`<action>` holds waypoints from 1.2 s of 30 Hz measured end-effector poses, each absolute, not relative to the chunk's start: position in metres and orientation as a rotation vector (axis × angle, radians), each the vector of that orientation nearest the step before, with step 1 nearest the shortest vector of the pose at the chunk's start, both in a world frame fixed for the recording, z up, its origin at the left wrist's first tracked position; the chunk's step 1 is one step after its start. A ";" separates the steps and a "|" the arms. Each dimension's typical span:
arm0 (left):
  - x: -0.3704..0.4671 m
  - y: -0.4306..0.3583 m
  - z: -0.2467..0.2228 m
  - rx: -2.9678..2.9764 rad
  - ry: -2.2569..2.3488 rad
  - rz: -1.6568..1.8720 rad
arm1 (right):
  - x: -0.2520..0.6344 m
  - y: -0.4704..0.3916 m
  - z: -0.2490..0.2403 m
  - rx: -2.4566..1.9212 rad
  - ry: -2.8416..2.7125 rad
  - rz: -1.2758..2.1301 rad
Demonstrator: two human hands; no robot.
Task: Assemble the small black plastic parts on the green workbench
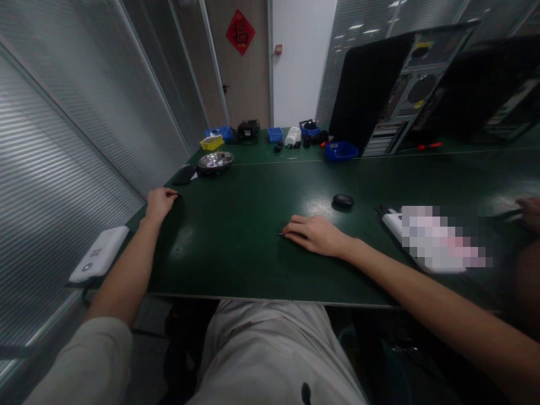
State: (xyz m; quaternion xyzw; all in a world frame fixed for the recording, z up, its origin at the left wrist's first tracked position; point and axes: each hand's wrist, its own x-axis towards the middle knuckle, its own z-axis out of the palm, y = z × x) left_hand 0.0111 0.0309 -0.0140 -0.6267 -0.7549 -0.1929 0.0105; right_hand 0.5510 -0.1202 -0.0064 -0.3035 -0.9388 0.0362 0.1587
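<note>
My left hand (pixel 161 202) is at the left edge of the green table (pixel 236 208), its fingers pinched on a small dark item (pixel 179 195) too small to name. Near the middle, my right hand (pixel 313 233) rests low over the tabletop. Its fingers are closed on a thin dark object (pixel 280 234), of which only the tip shows. A black computer mouse (pixel 343 201) lies beyond my right hand, a little to its right, not touched.
A metal bowl (pixel 215 161) and a black flat item (pixel 184 175) lie at the back left. Blue trays (pixel 341 152) and a yellow tray (pixel 211 143) line the back. Right: open computer case (pixel 415 90), white device (pixel 426 247), another person's hand (pixel 530 211). Left: white box (pixel 99 254).
</note>
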 end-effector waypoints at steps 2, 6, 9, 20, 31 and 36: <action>0.013 0.029 -0.013 -1.956 -2.341 -0.610 | 0.551 -0.120 -0.006 -0.869 -2.683 0.100; 0.020 0.024 -0.010 -1.946 -2.341 -0.655 | 0.551 -0.121 -0.005 -0.856 -2.672 0.116; 0.025 0.021 -0.008 -1.943 -2.342 -0.651 | 0.551 -0.122 -0.004 -0.863 -2.672 0.129; 0.023 0.024 -0.011 -1.892 -2.312 -0.496 | 0.550 -0.121 -0.004 -0.863 -2.666 0.152; 0.034 0.019 -0.015 -1.821 -2.393 -0.737 | 0.551 -0.120 -0.004 -0.864 -2.668 0.154; 0.103 0.001 -0.002 -2.171 -2.085 -1.040 | 0.552 -0.119 -0.006 -0.850 -2.675 0.161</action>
